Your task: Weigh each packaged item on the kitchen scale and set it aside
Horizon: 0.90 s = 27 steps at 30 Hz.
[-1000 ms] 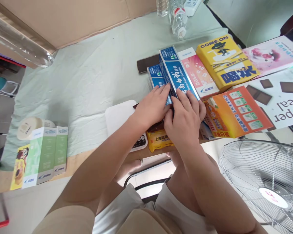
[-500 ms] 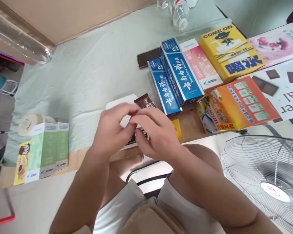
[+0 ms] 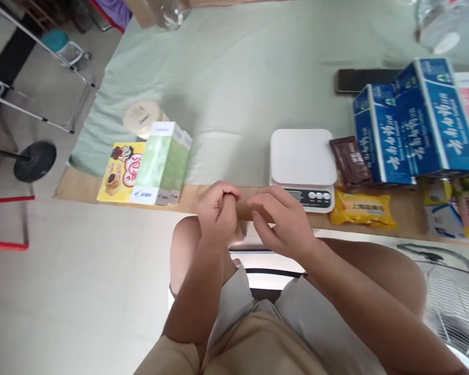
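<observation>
My left hand (image 3: 217,212) hovers at the table's front edge with its fingers curled into a loose fist; nothing shows in it. Just to its right, my right hand (image 3: 284,221) has its fingers bent but apart and holds nothing. Both hands sit in front of a white kitchen scale (image 3: 303,167) with an empty platform. Right of the scale lie a brown snack packet (image 3: 349,161) and a yellow packet (image 3: 362,209). Two blue toothpaste boxes (image 3: 410,130) lie beyond these.
At the left stand green boxes (image 3: 166,161), a yellow cartoon box (image 3: 120,172) and a tape roll (image 3: 143,117). A dark phone (image 3: 359,81) lies behind the blue boxes. A fan's wire guard (image 3: 455,307) is at lower right. Pale green cloth (image 3: 238,78) covers the table.
My view has swung left. My hands left the blue toothpaste boxes and drew back to the table's front edge, below the scale.
</observation>
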Available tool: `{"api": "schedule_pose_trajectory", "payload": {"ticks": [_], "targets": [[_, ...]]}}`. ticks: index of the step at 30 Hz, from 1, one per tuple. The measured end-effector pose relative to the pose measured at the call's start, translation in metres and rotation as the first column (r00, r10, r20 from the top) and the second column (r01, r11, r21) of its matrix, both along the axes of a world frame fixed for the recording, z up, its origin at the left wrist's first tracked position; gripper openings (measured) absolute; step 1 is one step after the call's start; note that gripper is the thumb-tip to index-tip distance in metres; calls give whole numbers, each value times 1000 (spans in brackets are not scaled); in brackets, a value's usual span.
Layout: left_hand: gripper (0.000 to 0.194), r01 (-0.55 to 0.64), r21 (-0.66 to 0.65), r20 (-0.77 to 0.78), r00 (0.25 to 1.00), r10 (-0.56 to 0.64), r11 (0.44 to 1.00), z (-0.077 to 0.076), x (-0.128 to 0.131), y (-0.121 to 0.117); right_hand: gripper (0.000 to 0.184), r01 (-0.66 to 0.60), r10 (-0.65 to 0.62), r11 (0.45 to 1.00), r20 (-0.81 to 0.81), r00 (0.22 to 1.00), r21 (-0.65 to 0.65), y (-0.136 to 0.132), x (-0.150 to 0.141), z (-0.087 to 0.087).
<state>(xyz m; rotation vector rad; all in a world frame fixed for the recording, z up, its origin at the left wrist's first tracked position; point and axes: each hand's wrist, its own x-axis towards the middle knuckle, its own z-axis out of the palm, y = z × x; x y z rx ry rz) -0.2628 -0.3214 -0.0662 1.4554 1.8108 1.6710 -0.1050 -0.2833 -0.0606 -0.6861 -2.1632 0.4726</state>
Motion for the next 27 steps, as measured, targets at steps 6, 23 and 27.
{"api": "schedule_pose_trajectory", "payload": {"ticks": [6,23,27], "targets": [[22,-526,544,228,843,488,654,17,-52,-11,22,-107,123,982,92,988,-157,7,-73,12],[27,-611,301,533,744,402,732,-3,-92,-21,44,37,17,953,175,984,-300,70,-206,-5],[32,-556,251,532,763,368,792,11,-75,-29,34,54,-56,938,4,998,-343,58,-180,12]]}}
